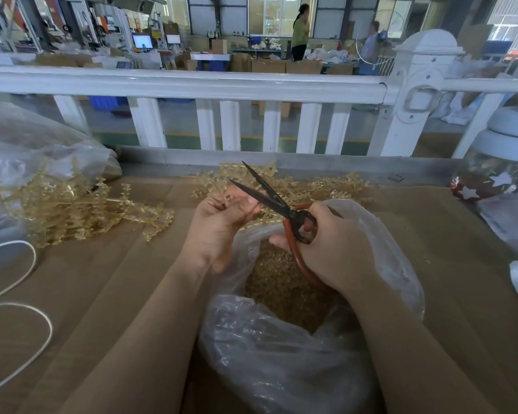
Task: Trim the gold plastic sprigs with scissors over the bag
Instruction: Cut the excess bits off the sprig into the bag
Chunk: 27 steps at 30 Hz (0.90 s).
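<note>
My right hand grips red-handled scissors with dark blades spread apart, pointing up and left. My left hand pinches a small gold plastic sprig right beside the lower blade. Both hands hover over an open clear plastic bag filled with gold trimmed pieces. A pile of gold sprigs lies on the table to the left. Another pile of gold sprigs lies behind my hands.
The brown cardboard-covered table has a metal back edge and a white railing behind it. A large clear bag sits at far left, white cord loops at the left front, and a star-decorated jar stands at right.
</note>
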Each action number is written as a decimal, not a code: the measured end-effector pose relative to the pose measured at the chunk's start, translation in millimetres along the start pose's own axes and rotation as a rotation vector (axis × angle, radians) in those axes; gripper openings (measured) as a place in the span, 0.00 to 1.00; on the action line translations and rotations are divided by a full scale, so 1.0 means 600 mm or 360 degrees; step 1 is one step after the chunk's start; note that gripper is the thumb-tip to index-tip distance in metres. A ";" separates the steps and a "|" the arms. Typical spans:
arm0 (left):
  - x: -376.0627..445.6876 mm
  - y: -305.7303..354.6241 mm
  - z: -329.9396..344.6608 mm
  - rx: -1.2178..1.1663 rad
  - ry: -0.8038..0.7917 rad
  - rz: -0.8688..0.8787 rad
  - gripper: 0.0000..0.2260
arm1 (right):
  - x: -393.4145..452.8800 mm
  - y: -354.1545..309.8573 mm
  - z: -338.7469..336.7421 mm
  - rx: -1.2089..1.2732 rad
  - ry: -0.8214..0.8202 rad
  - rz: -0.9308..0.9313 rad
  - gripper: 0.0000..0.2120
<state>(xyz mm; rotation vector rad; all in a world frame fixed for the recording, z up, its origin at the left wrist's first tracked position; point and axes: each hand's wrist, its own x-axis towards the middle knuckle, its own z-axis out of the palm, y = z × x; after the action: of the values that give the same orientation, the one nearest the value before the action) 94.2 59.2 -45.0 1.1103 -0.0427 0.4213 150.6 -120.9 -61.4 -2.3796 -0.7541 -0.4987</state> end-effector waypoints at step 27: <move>-0.001 -0.003 0.005 0.0020 0.0060 0.0048 0.05 | -0.006 -0.017 -0.010 -0.0082 0.0300 -0.0080 0.27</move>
<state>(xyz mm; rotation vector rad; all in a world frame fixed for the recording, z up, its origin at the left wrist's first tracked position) 94.9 56.2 -45.2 1.1149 -0.0236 0.4700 140.4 -119.2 -54.3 -2.3250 -0.7249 -0.7599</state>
